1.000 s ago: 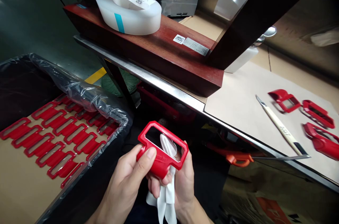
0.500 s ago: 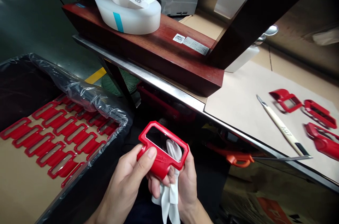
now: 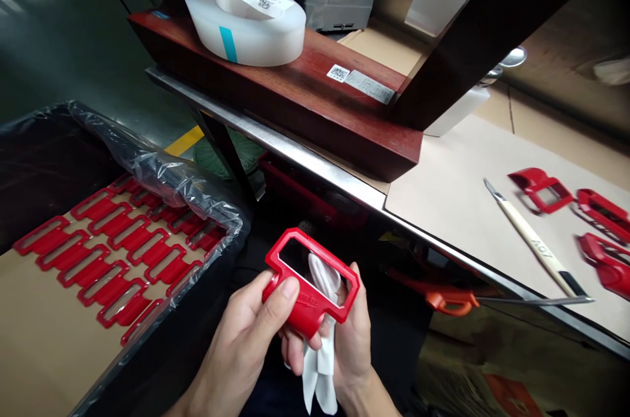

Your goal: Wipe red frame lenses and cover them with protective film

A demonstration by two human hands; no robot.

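Note:
In front of me, my left hand grips a red plastic part with a rectangular window frame and a rounded lower body, its thumb pressed on the front. My right hand is closed around a white cloth behind and beside the part's right end. Some of the cloth shows through the window, and its ends hang below. The right fingertips are partly hidden behind the part. To the left, a box lined with clear plastic holds rows of similar red parts on brown board.
At the right, the paper-covered bench bears a knife and several red pieces. A tape roll sits on a reddish-brown beam. An orange-handled tool is below the bench edge.
The whole view has shifted slightly, so things appear a little further right. Both hands still hold the red part and cloth; the cloth behind the window has moved slightly.

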